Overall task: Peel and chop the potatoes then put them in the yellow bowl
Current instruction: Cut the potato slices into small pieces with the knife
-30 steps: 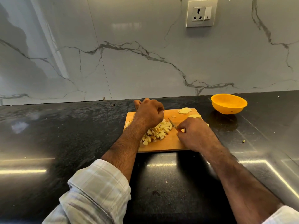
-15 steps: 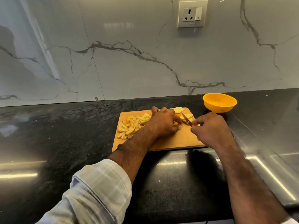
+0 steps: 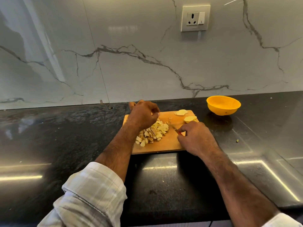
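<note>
Fingers of the right hand [image 3: 196, 138] curled round a small knife [image 3: 175, 128], red handle just showing at the fingertips, thin blade angled up and left over the wooden cutting board [image 3: 165, 145] and ending just beside the pile of chopped potato pieces [image 3: 153, 132]. Left hand [image 3: 143, 115] raised above the far left part of the board, fingers bent inward with thumb and forefinger close together; possibly a scrap pinched between them, but too small and blurred to tell, so no firm grip visible. Chopped pile heaped on the left-centre of the board, partly hidden under the left wrist, pale cubes with some darker edges. Two uncut potato slices at the board's far edge: one [image 3: 180, 112] near the back rim, another [image 3: 189, 118] just beyond the right knuckles, apart from the pile. One tiny fragment [image 3: 170, 118] alone between pile and slices. Yellow bowl [image 3: 223, 105] on the dark countertop [image 3: 65, 136] to the right of the board, near its far right corner but not touching it. Pale checked sleeve [image 3: 91, 194] rolled up on the left forearm. Marble-patterned wall behind, wall socket [image 3: 195, 18] high up above the board.
</note>
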